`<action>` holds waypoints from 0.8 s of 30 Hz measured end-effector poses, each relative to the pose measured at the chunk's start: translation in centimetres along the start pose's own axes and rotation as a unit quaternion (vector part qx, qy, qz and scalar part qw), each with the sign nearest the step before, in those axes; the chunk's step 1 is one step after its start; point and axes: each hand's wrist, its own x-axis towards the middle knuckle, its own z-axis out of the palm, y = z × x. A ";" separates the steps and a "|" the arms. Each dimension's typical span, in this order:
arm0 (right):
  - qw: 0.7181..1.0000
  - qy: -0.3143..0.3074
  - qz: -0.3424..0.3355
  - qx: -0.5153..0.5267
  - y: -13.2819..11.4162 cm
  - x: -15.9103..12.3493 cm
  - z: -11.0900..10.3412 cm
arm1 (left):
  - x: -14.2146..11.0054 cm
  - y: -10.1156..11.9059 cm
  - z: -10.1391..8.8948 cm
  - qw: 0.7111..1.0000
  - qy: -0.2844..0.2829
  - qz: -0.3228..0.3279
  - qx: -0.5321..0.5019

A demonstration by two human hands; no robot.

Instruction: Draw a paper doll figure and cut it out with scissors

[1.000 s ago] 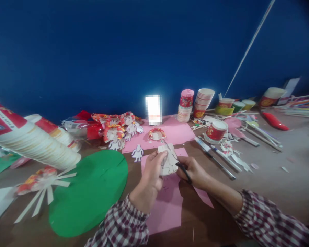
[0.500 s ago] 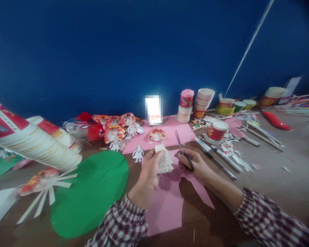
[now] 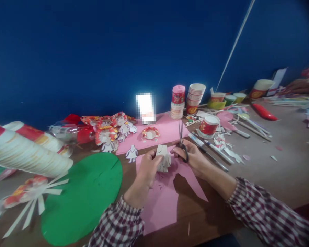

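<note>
My left hand [image 3: 147, 168] pinches a white paper cutout [image 3: 163, 158] that has dark outlines and a ragged lower edge. My right hand [image 3: 193, 156] is closed around the dark handles of scissors [image 3: 180, 132], whose blades point up and away from me, slightly parted. The blades are clear of the cutout, while my right fingertips come close to its edge. Below both hands lies a cut pink sheet [image 3: 161, 212] with small dark marks. A small paper dress figure [image 3: 131, 153] rests left of my left hand.
A large green paper oval [image 3: 84, 199] and leaning stacks of paper cups [image 3: 38, 154] occupy the left. Decorated paper dolls [image 3: 106, 133] and a beaded ring [image 3: 150, 133] are farther back. Markers [image 3: 218, 151], a red cup [image 3: 209, 125] and paper scraps lie to the right.
The view has shifted, so the scene sits further left. In my left hand the cutout has turned or tilted. The scissors now point more upright, still in my right hand.
</note>
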 end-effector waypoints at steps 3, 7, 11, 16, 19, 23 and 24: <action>1.000 -0.021 -0.002 0.003 0.1 0.1 -0.1 | 0.1 -0.3 0.1 1.000 -0.003 0.007 0.010; 0.998 -0.063 0.002 0.007 0.6 0.3 -0.3 | 0.0 -0.4 0.4 1.000 -0.005 -0.003 -0.005; 0.998 -0.068 0.005 -0.004 0.6 0.2 -0.3 | -0.1 -0.2 0.4 1.000 -0.001 -0.019 -0.019; 0.999 -0.034 0.002 -0.038 -0.1 0.2 -0.4 | -0.1 0.2 0.0 1.000 -0.004 -0.001 0.027; 0.998 -0.033 0.000 -0.045 -0.3 0.2 -0.5 | -0.4 0.5 0.0 0.997 -0.038 -0.004 0.061; 0.998 -0.046 -0.011 -0.038 -0.4 0.0 -0.4 | -0.6 0.8 0.2 0.993 -0.087 -0.019 0.077; 0.998 -0.047 -0.012 -0.037 -0.4 -0.1 -0.3 | -0.7 0.8 0.3 0.993 -0.089 -0.022 0.076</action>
